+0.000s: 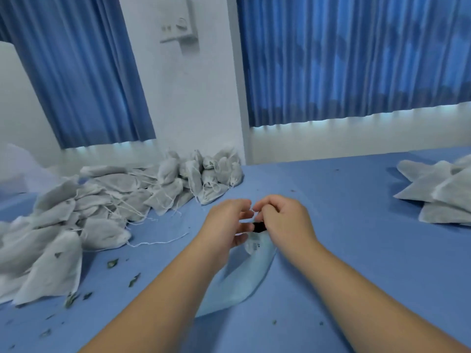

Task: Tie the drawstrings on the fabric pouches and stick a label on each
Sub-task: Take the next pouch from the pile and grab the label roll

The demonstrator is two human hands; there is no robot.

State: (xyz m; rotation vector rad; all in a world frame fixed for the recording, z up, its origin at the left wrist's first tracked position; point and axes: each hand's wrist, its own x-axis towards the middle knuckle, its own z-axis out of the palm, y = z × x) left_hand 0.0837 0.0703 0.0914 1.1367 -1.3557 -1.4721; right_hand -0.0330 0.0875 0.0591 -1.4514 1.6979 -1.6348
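Observation:
A pale fabric pouch [239, 278] lies on the blue table between my forearms, with a small printed label [254, 247] near its top. My left hand [226, 222] and my right hand [283, 220] meet above the pouch's mouth, each pinching an end of the thin white drawstring [252, 211] between the fingertips. A small dark object [259, 227] shows just under my right hand's fingers; what it is I cannot tell. The pouch's neck is hidden by my hands.
A big heap of grey-white pouches [102, 207] with loose strings covers the table's left and back. A smaller stack of flat pouches [438, 189] sits at the right edge. Dried leaf bits [112, 263] lie scattered on the blue table [356, 250]. Blue curtains hang behind.

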